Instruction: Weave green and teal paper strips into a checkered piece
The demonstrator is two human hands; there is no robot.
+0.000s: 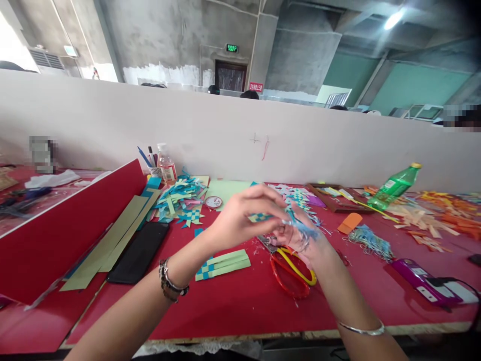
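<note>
Blurred pale-blue thin strands (307, 231) over right hand (301, 244), nearer it than left hand (244, 215); strands rightward of left fingertips, long axis unclear. Left fingers curled narrow, right hand half-cupped; cannot tell either grip.

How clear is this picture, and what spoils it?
Head view: the ceiling lamp glares; the top right corner is dark. Head view: the blue strands are blurred, perhaps by motion; the woven paper strips look sharper. Head view: a patch at far left is pixelated.
</note>
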